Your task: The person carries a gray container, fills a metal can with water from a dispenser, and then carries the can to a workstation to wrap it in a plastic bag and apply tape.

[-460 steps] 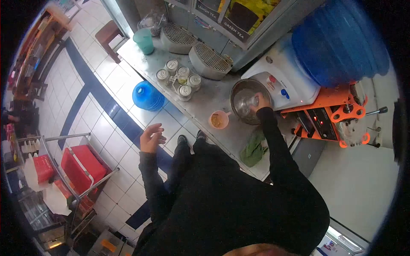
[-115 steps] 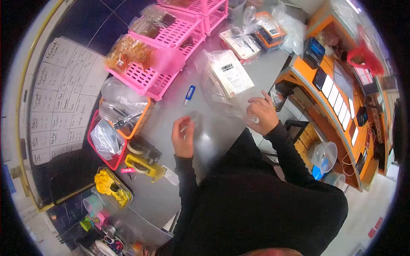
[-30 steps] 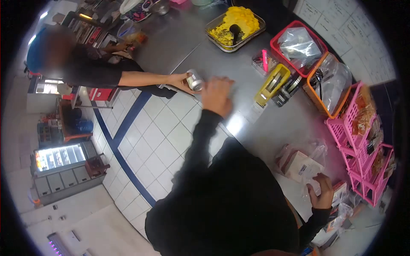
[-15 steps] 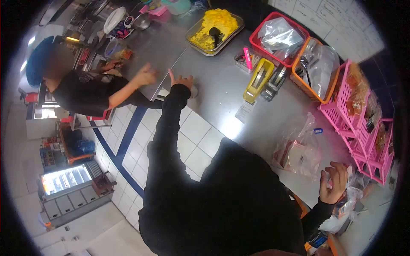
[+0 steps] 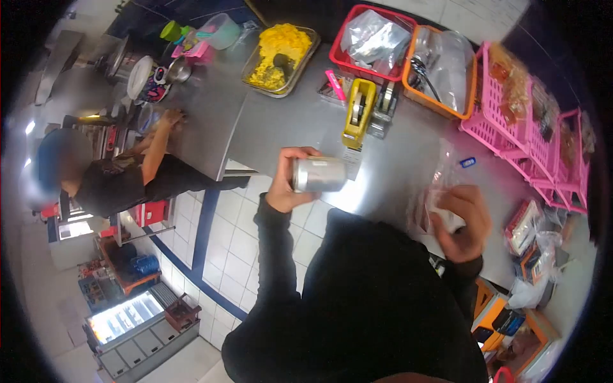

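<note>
My left hand is wrapped around a silver metal can, tilted on its side over the front edge of the steel counter. To the right, my right hand has its fingers and thumb curled onto a clear plastic bag with something pale inside; motion blurs the fingers. Beyond the can, a yellow tape dispenser stands beside a dark tape dispenser, with a printed slip at its near end. A small blue object lies behind the bag.
Along the back are a glass tray of yellow food, a red basket, an orange basket and pink racks. Wrapped packets lie at right. At left, a person works at the adjoining counter.
My left hand has come back from the counter's left part, now with the metal can plainly in it. My right hand has moved left onto the plastic bag. The other person's arm has drawn back.
</note>
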### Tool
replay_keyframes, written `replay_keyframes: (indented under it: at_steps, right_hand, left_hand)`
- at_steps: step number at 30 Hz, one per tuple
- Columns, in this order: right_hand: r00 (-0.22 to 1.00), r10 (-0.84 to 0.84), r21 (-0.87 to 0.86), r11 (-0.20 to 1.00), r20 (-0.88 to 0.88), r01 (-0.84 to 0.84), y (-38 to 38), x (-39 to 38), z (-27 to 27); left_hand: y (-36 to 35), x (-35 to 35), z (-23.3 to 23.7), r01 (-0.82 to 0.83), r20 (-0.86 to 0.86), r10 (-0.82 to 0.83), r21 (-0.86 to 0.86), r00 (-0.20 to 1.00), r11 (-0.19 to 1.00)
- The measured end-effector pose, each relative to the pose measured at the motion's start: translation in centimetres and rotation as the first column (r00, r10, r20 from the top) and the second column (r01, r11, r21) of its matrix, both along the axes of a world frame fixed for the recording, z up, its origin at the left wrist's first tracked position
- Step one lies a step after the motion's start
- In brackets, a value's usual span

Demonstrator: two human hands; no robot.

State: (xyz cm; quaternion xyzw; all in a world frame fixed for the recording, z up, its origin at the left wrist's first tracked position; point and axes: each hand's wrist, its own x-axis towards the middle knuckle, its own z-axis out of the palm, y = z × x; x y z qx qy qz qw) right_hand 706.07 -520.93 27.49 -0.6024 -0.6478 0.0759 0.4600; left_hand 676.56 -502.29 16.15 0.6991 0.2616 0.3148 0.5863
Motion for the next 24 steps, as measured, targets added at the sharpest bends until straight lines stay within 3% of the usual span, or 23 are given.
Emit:
replay_keyframes:
  at_steps: [2, 3, 4, 6, 8, 10, 11, 13, 16, 24]
  right_hand:
    - [0.991, 0.12, -0.098, 0.987, -0.054, -0.125, 2.3, -2.2, 0.5]
    - [0.978, 0.158, -0.116, 0.978, -0.133, -0.174, 3.3, -3.2, 0.1]
    - [0.958, 0.193, -0.126, 0.967, -0.213, -0.222, 3.7, -3.8, -0.5]
    - [0.958, 0.18, -0.167, 0.961, -0.225, -0.22, 3.3, -3.7, -1.2]
    - [0.956, 0.177, -0.201, 0.953, -0.233, -0.226, 3.0, -3.1, -1.3]
    - [0.951, 0.171, -0.161, 0.963, -0.257, -0.217, 2.5, -3.0, -1.4]
    - [0.953, 0.166, -0.162, 0.964, -0.253, -0.211, 2.2, -3.1, -1.4]
    - [0.953, 0.093, -0.147, 0.979, -0.288, -0.14, 1.8, -3.5, -1.6]
    - [0.973, 0.077, -0.093, 0.991, -0.22, -0.099, 1.7, -3.2, -1.9]
    - [0.983, 0.003, -0.073, 0.997, -0.186, -0.016, 0.9, -2.9, -1.3]
  left_hand:
    - [-2.2, 3.2, 1.4, 0.182, 0.214, -0.142, -0.177, 0.966, 0.967]
    - [-3.0, 4.7, 2.0, 0.25, 0.274, -0.201, -0.158, 0.94, 0.955]
    - [-3.7, 5.8, 2.2, 0.264, 0.289, -0.21, -0.163, 0.934, 0.951]
    - [-4.8, 7.6, 2.4, 0.409, 0.482, -0.225, -0.318, 0.847, 0.856]
    - [-5.7, 8.9, 2.8, 0.419, 0.532, -0.206, -0.318, 0.821, 0.85]
    - [-6.9, 10.0, 4.7, 0.394, 0.592, -0.009, -0.526, 0.806, 0.754]
    - [-7.3, 10.6, 4.6, 0.4, 0.595, -0.013, -0.524, 0.804, 0.752]
    - [-8.0, 11.9, 4.5, 0.464, 0.709, 0.102, -0.555, 0.698, 0.69]
    - [-8.3, 12.8, 4.3, 0.361, 0.632, 0.103, -0.56, 0.768, 0.746]
    - [-8.6, 14.4, 5.5, 0.343, 0.642, 0.099, -0.527, 0.761, 0.778]
